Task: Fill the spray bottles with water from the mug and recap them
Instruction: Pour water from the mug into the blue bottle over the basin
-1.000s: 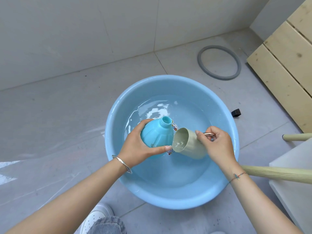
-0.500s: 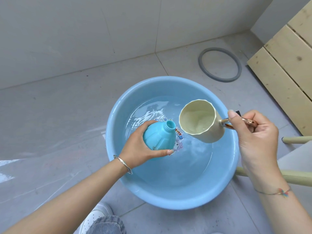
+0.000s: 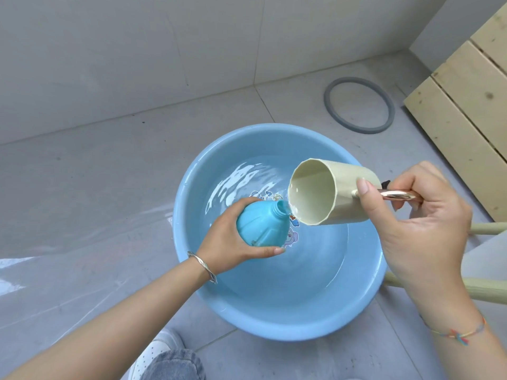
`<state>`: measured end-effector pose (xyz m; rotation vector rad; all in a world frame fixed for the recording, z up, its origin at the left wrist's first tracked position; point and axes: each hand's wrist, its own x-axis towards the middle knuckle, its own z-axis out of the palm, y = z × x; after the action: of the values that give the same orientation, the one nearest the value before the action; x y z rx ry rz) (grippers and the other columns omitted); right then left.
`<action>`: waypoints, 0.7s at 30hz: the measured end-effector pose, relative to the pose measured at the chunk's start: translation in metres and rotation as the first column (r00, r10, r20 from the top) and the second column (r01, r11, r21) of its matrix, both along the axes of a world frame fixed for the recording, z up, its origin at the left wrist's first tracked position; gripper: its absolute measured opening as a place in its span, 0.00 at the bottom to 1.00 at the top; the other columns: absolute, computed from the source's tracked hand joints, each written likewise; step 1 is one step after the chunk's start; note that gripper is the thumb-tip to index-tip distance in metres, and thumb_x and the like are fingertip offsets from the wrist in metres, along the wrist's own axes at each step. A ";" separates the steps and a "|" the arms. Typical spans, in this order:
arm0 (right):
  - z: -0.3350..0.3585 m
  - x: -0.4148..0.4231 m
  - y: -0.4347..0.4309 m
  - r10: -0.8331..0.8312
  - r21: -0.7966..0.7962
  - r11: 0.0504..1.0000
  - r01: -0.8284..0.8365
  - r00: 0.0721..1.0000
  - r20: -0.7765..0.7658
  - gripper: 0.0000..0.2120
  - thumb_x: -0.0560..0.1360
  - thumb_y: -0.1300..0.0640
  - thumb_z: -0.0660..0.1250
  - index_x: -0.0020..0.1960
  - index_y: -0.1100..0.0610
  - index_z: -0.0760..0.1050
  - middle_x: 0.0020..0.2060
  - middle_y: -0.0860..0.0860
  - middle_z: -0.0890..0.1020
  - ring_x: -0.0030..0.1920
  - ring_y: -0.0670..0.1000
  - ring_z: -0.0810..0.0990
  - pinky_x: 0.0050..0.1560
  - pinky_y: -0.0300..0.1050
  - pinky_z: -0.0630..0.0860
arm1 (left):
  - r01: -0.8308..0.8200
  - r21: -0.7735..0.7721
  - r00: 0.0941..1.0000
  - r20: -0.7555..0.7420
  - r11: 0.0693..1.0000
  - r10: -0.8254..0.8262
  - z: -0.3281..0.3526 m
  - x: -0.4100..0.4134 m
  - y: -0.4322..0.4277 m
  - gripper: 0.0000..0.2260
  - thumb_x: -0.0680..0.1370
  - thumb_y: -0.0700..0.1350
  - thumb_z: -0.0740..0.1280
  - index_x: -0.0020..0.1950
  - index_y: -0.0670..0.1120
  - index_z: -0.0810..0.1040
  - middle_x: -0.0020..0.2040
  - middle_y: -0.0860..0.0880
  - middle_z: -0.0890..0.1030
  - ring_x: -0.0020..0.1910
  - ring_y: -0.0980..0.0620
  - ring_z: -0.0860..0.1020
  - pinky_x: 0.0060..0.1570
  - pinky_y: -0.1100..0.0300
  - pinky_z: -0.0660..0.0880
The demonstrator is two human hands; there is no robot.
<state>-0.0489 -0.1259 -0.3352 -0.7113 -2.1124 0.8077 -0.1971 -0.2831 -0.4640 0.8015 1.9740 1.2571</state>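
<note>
Grey floor tiles (image 3: 82,201) ran under everything, wet and shiny on the left. Nearest the camera showed one denim knee (image 3: 175,363) and one white shoe (image 3: 162,349). Beyond them stood one blue basin (image 3: 274,333) with shallow water (image 3: 288,283) in it. Over the basin were one bottle (image 3: 260,226) and one mug (image 3: 337,196). Two pale green rods (image 3: 488,290) lay to the right. Farther off lay one grey ring (image 3: 333,111) on the tiles, with wooden boards (image 3: 466,105) beside it, at the foot of a pale wall (image 3: 137,50).

Both forearms reached forward over the near rim. The left wrist wore one silver bangle (image 3: 203,266), and the right wrist wore one coloured string (image 3: 458,331).

The left hand (image 3: 227,245) gripped the bottle from the side, its fingers wrapped round the body and the thumb along the near side. The bottle was uncapped and leaned to the right, so that its open neck pointed at the mug.

The right hand (image 3: 419,226) held the mug by its one metal handle (image 3: 397,194), fingers curled round it and the thumb pressed on the mug's wall. The mug lay tipped almost on its side, mouth to the left, with its low lip just beside the bottle's neck and a little water at that lip.
</note>
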 end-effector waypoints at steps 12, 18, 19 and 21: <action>0.008 -0.006 -0.005 0.021 0.213 0.977 -0.028 0.999 0.035 0.17 0.73 0.56 0.70 0.31 0.61 0.67 0.30 0.47 0.68 0.38 0.50 0.66 0.39 0.39 0.62 | -0.003 -0.005 1.000 -0.017 1.000 0.003 -0.001 0.000 -0.001 0.38 0.54 0.65 0.78 0.61 0.60 0.72 0.57 0.61 0.77 0.57 0.63 0.76 0.58 0.67 0.72; 0.009 -0.007 -0.006 0.027 0.268 0.963 -0.041 0.998 0.057 0.17 0.73 0.55 0.70 0.31 0.62 0.68 0.29 0.52 0.67 0.36 0.54 0.64 0.39 0.44 0.62 | -0.007 0.002 1.000 -0.020 1.000 0.007 -0.001 -0.001 -0.002 0.37 0.54 0.65 0.78 0.61 0.60 0.72 0.57 0.62 0.77 0.57 0.63 0.76 0.58 0.66 0.72; 0.009 -0.007 -0.006 0.026 0.279 0.959 -0.042 0.998 0.061 0.17 0.73 0.55 0.70 0.31 0.62 0.69 0.29 0.53 0.67 0.36 0.54 0.63 0.39 0.44 0.62 | -0.007 0.001 1.000 -0.024 1.000 0.007 -0.001 -0.001 -0.002 0.37 0.54 0.65 0.78 0.61 0.60 0.72 0.57 0.63 0.77 0.57 0.63 0.75 0.58 0.66 0.72; 0.009 -0.008 -0.007 0.026 0.299 0.953 -0.046 0.997 0.069 0.17 0.72 0.55 0.70 0.32 0.62 0.69 0.29 0.53 0.67 0.36 0.54 0.63 0.39 0.45 0.62 | -0.009 -0.001 1.000 -0.020 1.000 0.009 -0.001 -0.001 -0.002 0.37 0.54 0.64 0.78 0.61 0.60 0.72 0.57 0.63 0.76 0.57 0.63 0.75 0.59 0.65 0.72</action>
<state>-0.0564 -0.1325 -0.3267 -0.5430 -2.2477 0.4706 -0.1977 -0.2847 -0.4650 0.8086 1.9965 1.2573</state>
